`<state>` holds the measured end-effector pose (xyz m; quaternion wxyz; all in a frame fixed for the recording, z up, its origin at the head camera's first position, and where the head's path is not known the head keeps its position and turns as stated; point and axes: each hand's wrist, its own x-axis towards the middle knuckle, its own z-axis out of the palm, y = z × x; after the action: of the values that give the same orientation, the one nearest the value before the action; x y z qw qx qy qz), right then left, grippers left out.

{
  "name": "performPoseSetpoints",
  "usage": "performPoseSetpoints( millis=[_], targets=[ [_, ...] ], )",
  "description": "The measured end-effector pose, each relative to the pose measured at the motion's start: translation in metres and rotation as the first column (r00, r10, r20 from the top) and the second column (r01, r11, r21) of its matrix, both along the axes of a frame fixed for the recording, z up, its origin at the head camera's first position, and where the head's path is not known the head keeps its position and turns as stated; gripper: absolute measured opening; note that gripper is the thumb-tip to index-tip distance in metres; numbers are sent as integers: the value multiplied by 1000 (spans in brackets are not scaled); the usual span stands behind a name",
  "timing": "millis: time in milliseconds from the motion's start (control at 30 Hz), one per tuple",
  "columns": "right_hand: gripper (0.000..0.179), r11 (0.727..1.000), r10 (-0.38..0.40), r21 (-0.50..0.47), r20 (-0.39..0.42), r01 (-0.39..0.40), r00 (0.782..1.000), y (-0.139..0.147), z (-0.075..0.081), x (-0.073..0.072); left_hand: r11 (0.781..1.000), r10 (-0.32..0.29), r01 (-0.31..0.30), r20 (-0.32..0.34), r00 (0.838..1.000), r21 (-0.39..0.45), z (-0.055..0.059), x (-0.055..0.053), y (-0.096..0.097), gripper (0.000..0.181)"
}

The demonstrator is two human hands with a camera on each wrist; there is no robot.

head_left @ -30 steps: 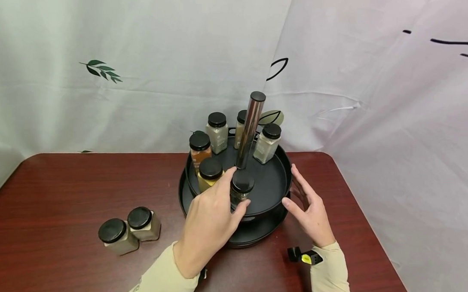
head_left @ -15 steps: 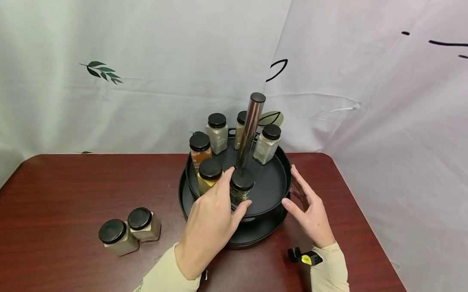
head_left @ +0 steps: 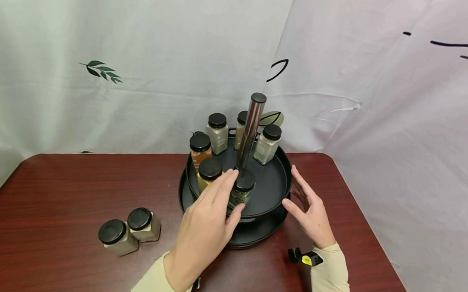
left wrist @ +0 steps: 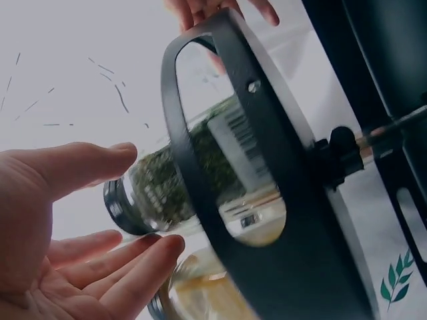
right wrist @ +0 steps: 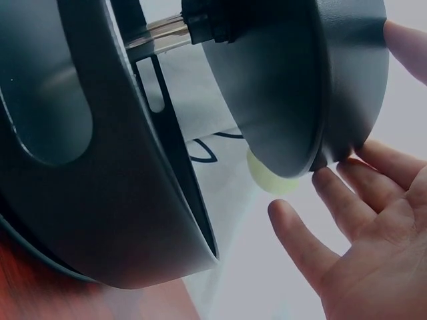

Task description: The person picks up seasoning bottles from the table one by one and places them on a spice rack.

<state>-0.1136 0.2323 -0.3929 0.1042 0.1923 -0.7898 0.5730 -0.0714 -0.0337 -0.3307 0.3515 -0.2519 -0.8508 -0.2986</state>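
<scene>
On the upper tray [head_left: 269,188] of a black two-tier rack stands a jar of green herbs [head_left: 240,197] with a black lid. My left hand [head_left: 206,224] is beside this jar, thumb and fingers spread on either side of it. In the left wrist view, a gap shows between the thumb and the herb jar [left wrist: 160,187]. My right hand [head_left: 310,215] touches the outer wall of the upper tray at its right side with thumb and fingertips, fingers extended. A jar of yellow spice [head_left: 209,175] stands just left of the herb jar, partly hidden by my left hand.
Farther round the upper tray stand an orange spice jar [head_left: 200,149] and several pale ones. A metal post [head_left: 251,131] rises from its middle. The lower tray [head_left: 250,239] sits beneath. Two pale jars [head_left: 122,243] stand on the table at left, and a curtain hangs behind.
My left hand has loosened from the herb jar and drawn back slightly to the lower left, showing more of the jar. My right hand stays at the tray's wall.
</scene>
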Motion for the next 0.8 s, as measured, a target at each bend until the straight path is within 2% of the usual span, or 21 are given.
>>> performPoseSetpoints(
  millis=[133,333,800],
  targets=[
    [74,1000,1,1,-8,-1,1000,-1,-1,1,1000,-26,26,-23,999,-2,4,6,-11,57],
    [74,1000,10,-8,-27,-10,1000,-2,-3,2,998,-62,62,-8,998,1,11,13,-36,32],
    [69,999,16,38,-61,-14,998,-1,-11,-1,996,43,-38,-56,997,86,11,12,-90,45]
  ],
)
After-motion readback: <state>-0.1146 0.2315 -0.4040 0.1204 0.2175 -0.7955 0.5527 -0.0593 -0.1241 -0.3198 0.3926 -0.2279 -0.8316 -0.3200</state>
